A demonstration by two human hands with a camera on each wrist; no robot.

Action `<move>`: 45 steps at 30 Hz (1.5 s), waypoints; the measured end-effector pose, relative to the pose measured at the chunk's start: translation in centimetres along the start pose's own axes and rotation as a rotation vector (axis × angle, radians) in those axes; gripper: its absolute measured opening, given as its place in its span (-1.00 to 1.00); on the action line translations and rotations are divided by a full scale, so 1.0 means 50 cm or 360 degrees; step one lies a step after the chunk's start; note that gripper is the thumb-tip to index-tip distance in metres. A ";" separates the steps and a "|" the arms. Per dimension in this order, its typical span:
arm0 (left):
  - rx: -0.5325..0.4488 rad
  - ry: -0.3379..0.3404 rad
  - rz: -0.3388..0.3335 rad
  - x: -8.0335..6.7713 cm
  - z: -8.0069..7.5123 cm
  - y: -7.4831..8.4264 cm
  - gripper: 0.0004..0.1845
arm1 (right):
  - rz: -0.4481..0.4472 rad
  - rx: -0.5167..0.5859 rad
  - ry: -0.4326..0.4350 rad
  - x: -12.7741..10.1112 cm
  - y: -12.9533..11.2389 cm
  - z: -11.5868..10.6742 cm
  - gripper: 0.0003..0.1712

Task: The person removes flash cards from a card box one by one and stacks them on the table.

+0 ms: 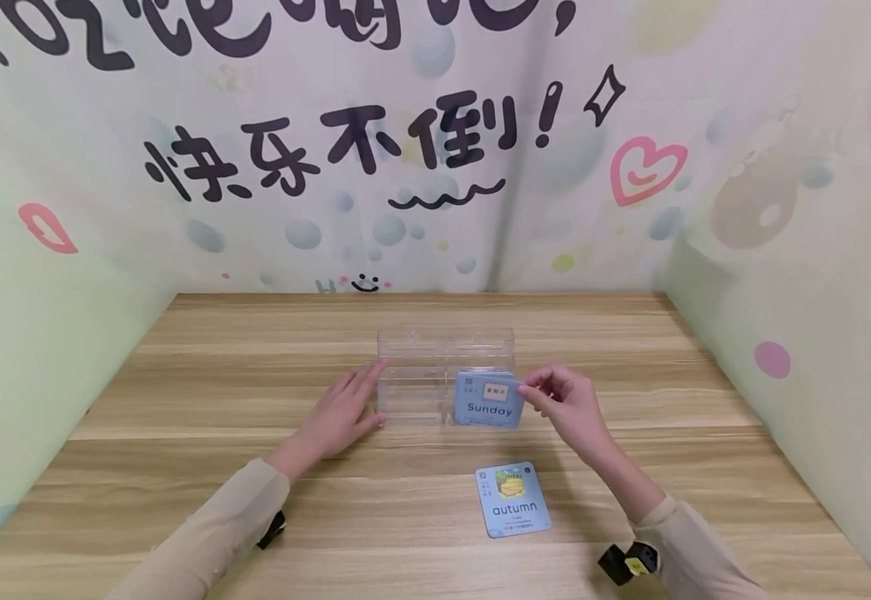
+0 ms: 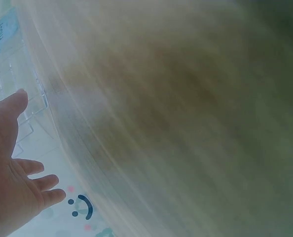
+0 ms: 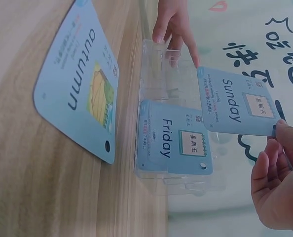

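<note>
Although the wooden table [image 1: 180,467] carries little, the work appears to be partly done. It is walled in on the left, far and right sides by a printed backdrop [image 1: 435,167] with dark lettering, a pink heart and a small smiley.

A clear plastic organizer [image 1: 412,375] stands near the middle of the table, divided into a left and a right half with stepped slots. The right wrist view shows one blue card, the Friday card [image 3: 173,143], already seated in a near slot of the right half. The left half shows no card that I can make out.

The left hand [image 1: 337,417] lies with fingers straight against the left end of the organizer, touching its wall and gripping nothing; it seems to steady the box. The left wrist view is largely blurred and adds only the open palm beside the clear wall.

The right hand [image 1: 566,404] pinches the Sunday card [image 1: 489,400] by its right edge between thumb and fingertips. The card hangs upright over the right half of the organizer, above the Friday card and not yet seated in a slot; whether its lower edge touches the plastic cannot be told.

The autumn card [image 1: 513,498] lies flat on the table, near the person and apart from the organizer, untouched.

Judged standing: one card filed, one in hand, one waiting.
</note>
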State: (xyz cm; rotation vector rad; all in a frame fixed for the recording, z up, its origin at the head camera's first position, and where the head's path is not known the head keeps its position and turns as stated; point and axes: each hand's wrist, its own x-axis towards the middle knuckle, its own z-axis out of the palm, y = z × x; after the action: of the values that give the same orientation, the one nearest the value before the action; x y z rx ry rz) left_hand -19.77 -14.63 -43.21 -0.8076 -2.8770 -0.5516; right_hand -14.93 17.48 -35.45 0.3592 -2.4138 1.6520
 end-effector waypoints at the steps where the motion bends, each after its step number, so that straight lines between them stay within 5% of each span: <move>1: 0.0001 0.0002 0.0001 0.000 0.000 0.000 -0.12 | 0.0000 0.0002 0.0001 -0.002 -0.001 0.000 -0.93; 17: 0.0007 0.0014 0.0020 0.000 0.000 0.000 -0.13 | -0.0053 0.0046 -0.0015 -0.021 0.003 -0.005 -0.95; 25: 0.0004 0.0020 0.0023 -0.001 -0.001 0.001 -0.12 | 0.0041 0.0105 -0.0040 -0.027 0.051 -0.010 -0.92; 45: 0.0006 0.0001 0.0007 -0.001 0.000 0.000 -0.13 | 0.0135 0.0134 -0.0133 -0.064 0.071 -0.013 -0.88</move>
State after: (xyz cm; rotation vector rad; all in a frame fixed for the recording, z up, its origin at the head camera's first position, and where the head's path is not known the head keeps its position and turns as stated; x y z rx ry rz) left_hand -19.71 -14.68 -43.22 -0.8123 -2.8741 -0.5456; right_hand -12.95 19.63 -39.30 0.3503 -2.4563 1.8138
